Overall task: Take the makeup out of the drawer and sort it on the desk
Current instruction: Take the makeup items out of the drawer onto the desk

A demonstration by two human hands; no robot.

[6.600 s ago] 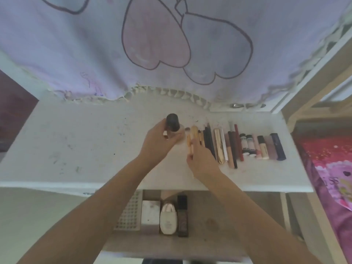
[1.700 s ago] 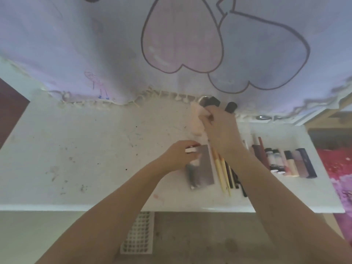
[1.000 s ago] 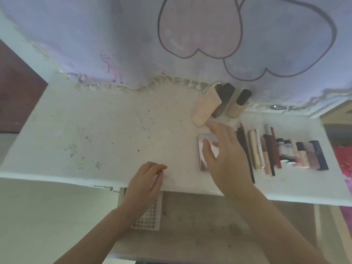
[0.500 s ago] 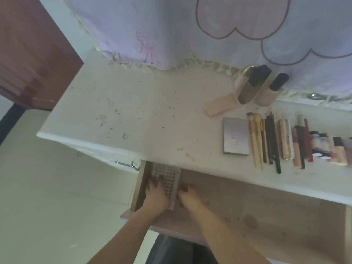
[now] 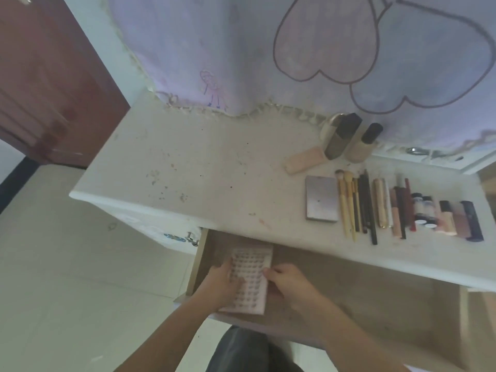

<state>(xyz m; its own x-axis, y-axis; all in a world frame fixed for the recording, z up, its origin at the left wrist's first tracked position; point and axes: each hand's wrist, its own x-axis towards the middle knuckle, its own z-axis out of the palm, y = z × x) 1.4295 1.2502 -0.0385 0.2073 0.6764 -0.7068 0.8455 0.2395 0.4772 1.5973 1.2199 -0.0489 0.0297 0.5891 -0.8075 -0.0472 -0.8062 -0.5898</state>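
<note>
Both hands are reaching into the open drawer [image 5: 349,285] under the desk [image 5: 214,170] — the left hand [image 5: 218,287] and the right hand [image 5: 288,284] are gripping the two long sides of a pale flat tray [image 5: 249,280] dotted with rows of small marks. Up on the desk, a silver palette [image 5: 321,198] is lying just beside a row of brushes [image 5: 347,204], pencils and tubes — three bottles [image 5: 346,139] are standing behind them against the hanging cloth [image 5: 241,49].
</note>
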